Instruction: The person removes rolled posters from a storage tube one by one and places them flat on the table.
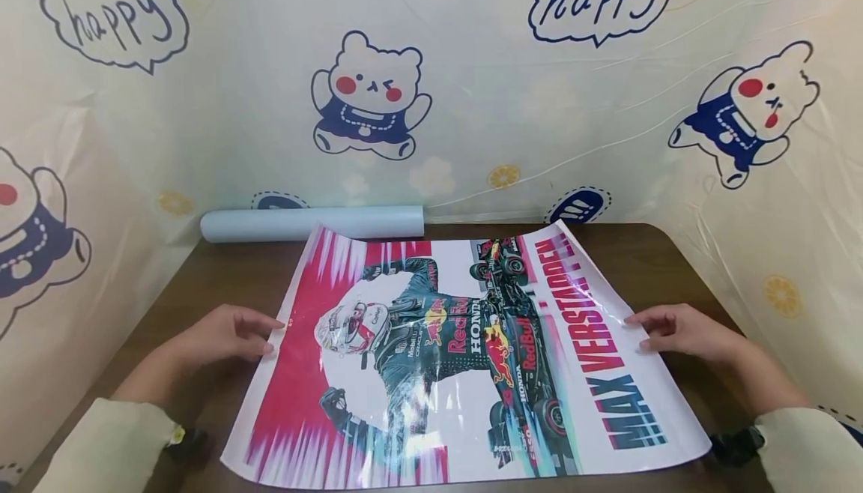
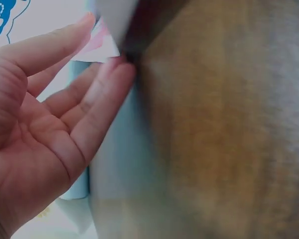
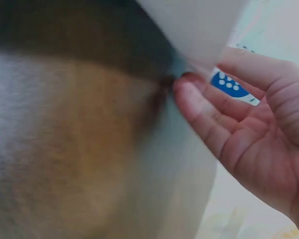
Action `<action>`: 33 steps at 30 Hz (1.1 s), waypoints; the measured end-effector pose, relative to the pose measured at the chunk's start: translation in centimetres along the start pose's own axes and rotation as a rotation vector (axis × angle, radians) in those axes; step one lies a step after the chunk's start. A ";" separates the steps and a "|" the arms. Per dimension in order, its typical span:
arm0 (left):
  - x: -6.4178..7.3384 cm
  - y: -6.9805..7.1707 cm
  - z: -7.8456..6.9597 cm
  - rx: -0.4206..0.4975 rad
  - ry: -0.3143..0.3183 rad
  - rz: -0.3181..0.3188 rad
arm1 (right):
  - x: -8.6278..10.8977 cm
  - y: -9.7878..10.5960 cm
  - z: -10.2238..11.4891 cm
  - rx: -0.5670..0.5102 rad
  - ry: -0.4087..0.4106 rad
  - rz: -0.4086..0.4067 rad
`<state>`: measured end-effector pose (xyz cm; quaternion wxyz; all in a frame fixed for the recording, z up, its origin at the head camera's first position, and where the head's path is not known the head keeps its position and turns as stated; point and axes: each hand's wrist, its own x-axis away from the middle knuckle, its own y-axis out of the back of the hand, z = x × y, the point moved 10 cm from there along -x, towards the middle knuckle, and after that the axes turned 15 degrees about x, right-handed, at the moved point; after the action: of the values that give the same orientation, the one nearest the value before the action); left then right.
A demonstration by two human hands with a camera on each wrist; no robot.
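A glossy poster [image 1: 465,373] of a racing driver and a Red Bull car lies sideways across the table, its edges lifting and curling. My left hand [image 1: 219,339] pinches its left edge between thumb and fingers. At the opposite edge, beside the large printed name, my right hand [image 1: 691,336] pinches the paper the same way. In the left wrist view, a corner of the poster [image 2: 105,47] shows between the thumb and fingers. The right wrist view has the poster's pale underside [image 3: 194,30] rising at the fingertips.
A pale rolled tube [image 1: 310,223] lies along the back left of the dark wooden table [image 1: 229,276], just behind the poster. A curtain [image 1: 485,103] printed with bears and the word "happy" hangs around the back and both sides.
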<state>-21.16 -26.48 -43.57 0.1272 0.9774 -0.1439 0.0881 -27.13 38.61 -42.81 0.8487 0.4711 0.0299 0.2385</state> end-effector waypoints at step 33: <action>-5.0 0.5 -1.5 -0.053 0.083 -0.008 | -4.9 2.2 2.9 -0.091 -0.025 0.074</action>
<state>-26.18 -25.20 -43.05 0.1592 0.9698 -0.1369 0.1242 -31.45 35.22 -40.30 0.8601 0.4357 -0.0089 0.2651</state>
